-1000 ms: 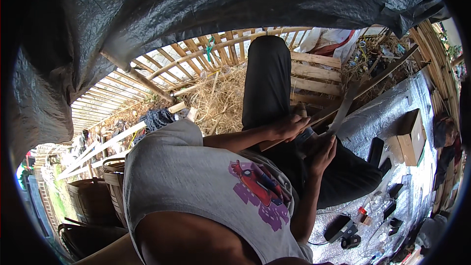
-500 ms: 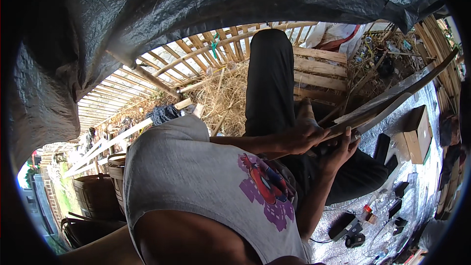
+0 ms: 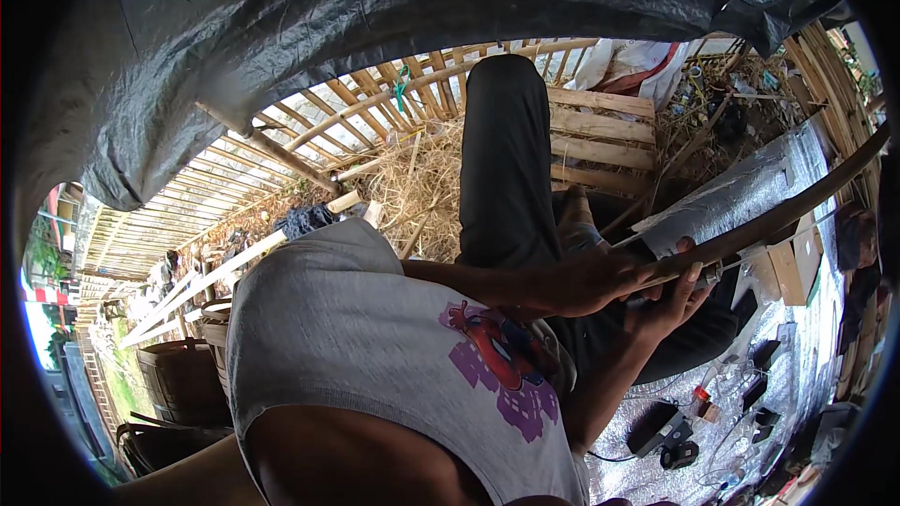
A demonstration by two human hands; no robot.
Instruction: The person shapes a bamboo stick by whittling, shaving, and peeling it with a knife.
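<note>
Your left hand (image 3: 586,279) is wrapped around a long, dark, bent stick (image 3: 778,220), gripping it near its lower end. Your right hand (image 3: 670,305) sits just under the stick with the fingers curled up against it, holding it from below. The stick runs up and away from your hands, over the silver sheet (image 3: 741,201) that covers the ground. A brown cardboard box (image 3: 783,267) lies on that sheet just beside the stick. Small black tools (image 3: 670,436) lie near the sheet's lower edge. Dry straw (image 3: 422,183) is piled by a wooden pallet (image 3: 600,145) behind your dark trouser leg (image 3: 502,159).
</note>
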